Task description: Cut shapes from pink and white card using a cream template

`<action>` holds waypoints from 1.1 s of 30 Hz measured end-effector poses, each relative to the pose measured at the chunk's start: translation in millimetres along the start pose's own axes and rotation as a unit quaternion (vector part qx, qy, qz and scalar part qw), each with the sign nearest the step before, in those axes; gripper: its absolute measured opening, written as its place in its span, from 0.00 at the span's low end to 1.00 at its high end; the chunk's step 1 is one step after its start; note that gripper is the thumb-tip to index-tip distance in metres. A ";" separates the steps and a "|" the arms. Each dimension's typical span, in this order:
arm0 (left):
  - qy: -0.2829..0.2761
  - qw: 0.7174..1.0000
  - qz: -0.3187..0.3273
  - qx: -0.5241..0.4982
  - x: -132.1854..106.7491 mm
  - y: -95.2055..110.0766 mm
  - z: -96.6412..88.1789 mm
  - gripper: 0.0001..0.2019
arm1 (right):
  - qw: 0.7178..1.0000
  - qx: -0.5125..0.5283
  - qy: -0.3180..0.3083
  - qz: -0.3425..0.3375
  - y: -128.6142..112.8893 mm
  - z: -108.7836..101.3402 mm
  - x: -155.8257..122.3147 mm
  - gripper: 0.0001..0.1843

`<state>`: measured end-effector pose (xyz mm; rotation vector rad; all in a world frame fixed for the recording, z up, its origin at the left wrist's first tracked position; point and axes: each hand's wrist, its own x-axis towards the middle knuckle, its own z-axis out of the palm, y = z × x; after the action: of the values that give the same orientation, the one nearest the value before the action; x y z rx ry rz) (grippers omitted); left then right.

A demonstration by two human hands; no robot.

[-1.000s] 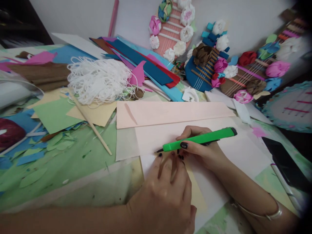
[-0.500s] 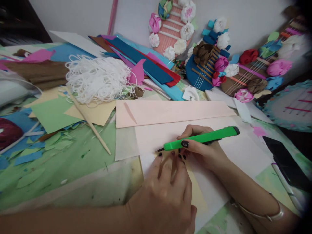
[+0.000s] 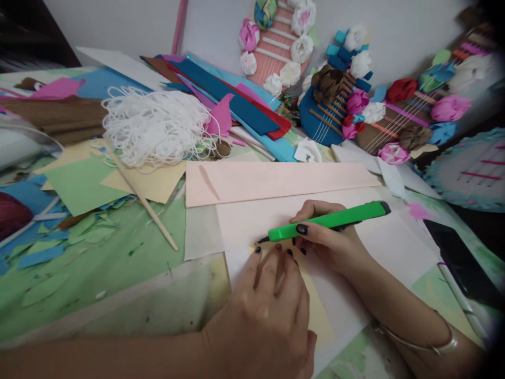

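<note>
My right hand [image 3: 329,243] grips a bright green craft knife [image 3: 329,221], its dark tip touching a pale pink sheet [image 3: 252,218] near the middle of the table. My left hand [image 3: 268,310] lies flat with fingers stretched out, pressing down a cream-yellow piece of paper [image 3: 315,310] just below the knife tip. A white sheet [image 3: 394,247] lies under both. A folded pale pink strip [image 3: 276,181] lies just beyond the knife.
A tangle of white string [image 3: 153,126] and a thin wooden stick [image 3: 142,200] lie to the left among green, yellow and blue paper scraps. Blue and red sheets [image 3: 236,102] and paper-flower guitar shapes [image 3: 335,100] line the back. A black phone [image 3: 461,263] lies at the right.
The green knife has slid slightly to the right along the paper with my right hand. My left hand stays pressed in place.
</note>
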<state>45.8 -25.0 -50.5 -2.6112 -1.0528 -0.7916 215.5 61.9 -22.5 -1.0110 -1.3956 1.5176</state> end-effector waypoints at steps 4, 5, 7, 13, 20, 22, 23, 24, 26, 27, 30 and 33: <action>-0.007 1.000 0.000 -0.003 1.9 -0.7 -0.7 0.28 | 1.000 -0.011 0.006 -0.001 -1.0 0.6 0.4 0.11; -0.006 1.000 0.000 -0.003 2.1 -0.8 -0.9 0.28 | 1.000 -0.013 0.007 0.001 -1.1 0.9 0.5 0.11; -0.008 1.000 0.001 -0.004 2.1 -0.7 -1.2 0.28 | 1.000 -0.016 0.010 0.001 -0.8 1.3 0.4 0.11; -0.010 1.000 0.003 -0.003 0.7 -0.9 -1.7 0.27 | 1.000 -0.008 0.017 0.005 -0.4 0.3 -0.6 0.12; -0.009 1.000 -0.002 -0.004 1.9 -1.1 -2.0 0.27 | 0.999 -0.045 0.028 0.003 -3.8 -0.3 -2.3 0.12; -0.005 1.000 -0.004 -0.001 1.9 -0.6 -1.9 0.27 | 0.998 -0.050 0.030 0.003 -4.2 0.0 -3.0 0.12; 0.000 1.000 -0.006 0.000 1.8 -0.3 -1.9 0.27 | 0.998 -0.051 0.031 0.003 -4.3 0.2 -3.4 0.12; 0.002 1.000 -0.007 0.000 1.6 -0.1 -1.9 0.27 | 0.998 -0.051 0.033 0.004 -4.2 0.4 -3.6 0.12; 0.002 1.000 -0.005 -0.002 1.3 -0.1 -2.3 0.27 | 0.998 -0.049 0.039 0.007 -3.9 0.3 -4.0 0.12; -0.005 1.000 -0.003 -0.004 1.2 -0.2 -2.7 0.27 | 0.998 -0.048 0.041 0.008 -3.8 0.1 -4.0 0.12; -0.015 1.000 0.003 -0.004 1.6 -1.0 -3.9 0.27 | 0.998 -0.045 0.045 0.007 -4.2 -1.1 -3.6 0.13; -0.016 1.000 0.001 0.000 2.0 -1.3 -3.8 0.27 | 0.998 -0.053 0.046 0.004 -5.4 -2.2 -3.2 0.13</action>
<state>44.6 -24.4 -46.3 -2.6333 -1.0596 -0.7517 218.9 59.9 -17.1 -1.1387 -1.4212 1.3966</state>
